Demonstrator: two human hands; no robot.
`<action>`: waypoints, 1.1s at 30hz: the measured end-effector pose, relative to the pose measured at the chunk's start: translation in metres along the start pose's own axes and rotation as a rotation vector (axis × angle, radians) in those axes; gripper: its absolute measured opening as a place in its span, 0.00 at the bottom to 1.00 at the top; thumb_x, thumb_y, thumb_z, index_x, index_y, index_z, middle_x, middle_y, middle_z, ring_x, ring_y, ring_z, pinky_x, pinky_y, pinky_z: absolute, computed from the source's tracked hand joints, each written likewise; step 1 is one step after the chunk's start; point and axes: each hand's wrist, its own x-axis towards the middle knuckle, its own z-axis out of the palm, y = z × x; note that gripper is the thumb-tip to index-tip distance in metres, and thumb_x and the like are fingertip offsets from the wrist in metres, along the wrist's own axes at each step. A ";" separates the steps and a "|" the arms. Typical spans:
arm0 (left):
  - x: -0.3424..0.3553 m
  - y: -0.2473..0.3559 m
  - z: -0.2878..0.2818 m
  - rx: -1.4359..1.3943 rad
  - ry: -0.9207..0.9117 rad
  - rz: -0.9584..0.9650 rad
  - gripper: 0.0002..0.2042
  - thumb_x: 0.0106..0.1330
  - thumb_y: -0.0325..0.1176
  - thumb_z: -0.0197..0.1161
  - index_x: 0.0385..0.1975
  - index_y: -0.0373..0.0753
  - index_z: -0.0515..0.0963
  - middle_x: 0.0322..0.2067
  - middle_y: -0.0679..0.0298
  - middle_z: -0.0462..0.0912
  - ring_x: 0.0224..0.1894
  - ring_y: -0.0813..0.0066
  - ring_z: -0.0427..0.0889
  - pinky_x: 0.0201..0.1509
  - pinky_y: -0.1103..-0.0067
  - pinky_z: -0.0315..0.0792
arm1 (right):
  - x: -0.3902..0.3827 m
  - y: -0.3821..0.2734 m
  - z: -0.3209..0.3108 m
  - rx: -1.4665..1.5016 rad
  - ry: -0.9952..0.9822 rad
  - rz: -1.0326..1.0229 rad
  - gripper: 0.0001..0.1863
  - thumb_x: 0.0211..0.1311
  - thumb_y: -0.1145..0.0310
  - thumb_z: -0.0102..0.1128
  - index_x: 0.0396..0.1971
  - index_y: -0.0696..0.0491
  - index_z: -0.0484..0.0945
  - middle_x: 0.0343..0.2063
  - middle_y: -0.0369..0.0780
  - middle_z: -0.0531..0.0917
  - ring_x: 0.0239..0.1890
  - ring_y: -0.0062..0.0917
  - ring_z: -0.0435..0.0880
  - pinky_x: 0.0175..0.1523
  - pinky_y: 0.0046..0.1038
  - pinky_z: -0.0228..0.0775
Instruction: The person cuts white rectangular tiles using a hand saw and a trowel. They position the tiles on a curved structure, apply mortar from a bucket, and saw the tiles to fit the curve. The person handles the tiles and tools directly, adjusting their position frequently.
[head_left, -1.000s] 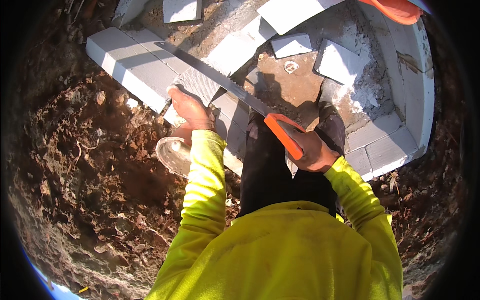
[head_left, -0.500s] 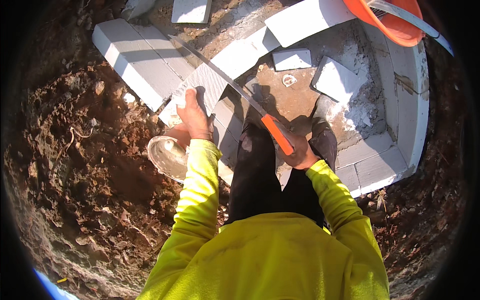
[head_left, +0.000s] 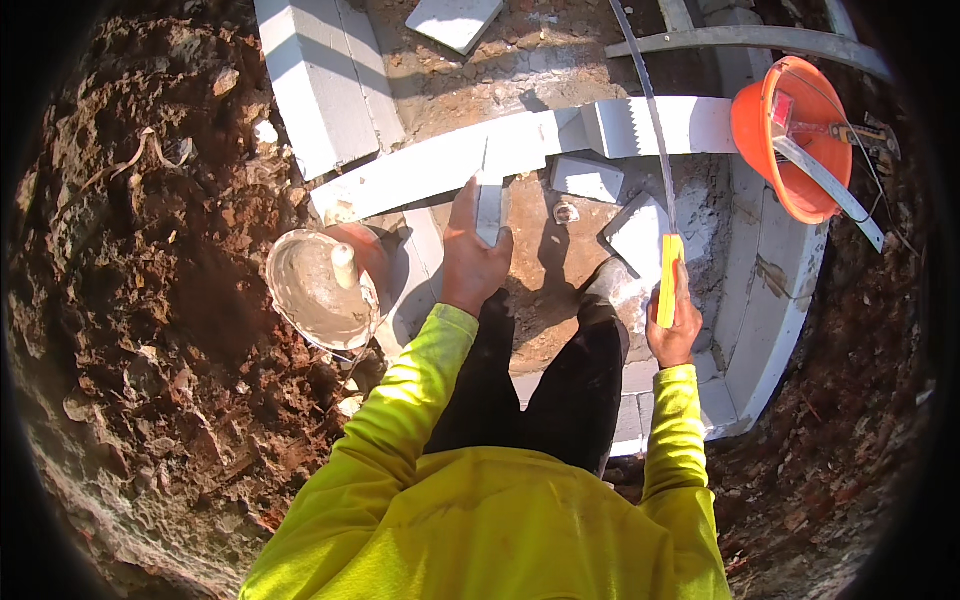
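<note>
Handsaw (head_left: 670,250) in view at the right: we see the right hand (head_left: 677,322) closed around its yellow handle (head_left: 667,295), the blade crossing over a pale block row (head_left: 695,125) and casting a toothed shadow on it. Our left hand (head_left: 478,262) grips a narrow block piece (head_left: 489,208). Near the left forearm (head_left: 425,365) stands a mortar bucket (head_left: 290,300); a metal strip (head_left: 835,200) juts from an orange bucket (head_left: 755,120). Any markings on saw or buckets are too small for us to read.

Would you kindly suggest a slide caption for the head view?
Right hand gripping a handsaw, left hand holding a narrow block piece, among larger pale blocks.
</note>
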 end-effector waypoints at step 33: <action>0.005 -0.025 -0.035 -1.585 0.080 -0.552 0.25 0.70 0.43 0.55 0.64 0.39 0.65 0.59 0.53 0.74 0.60 0.50 0.75 0.58 0.44 0.73 | 0.099 0.024 0.095 -0.306 -0.361 -0.076 0.51 0.44 0.77 0.66 0.73 0.49 0.54 0.38 0.46 0.79 0.40 0.45 0.80 0.49 0.42 0.70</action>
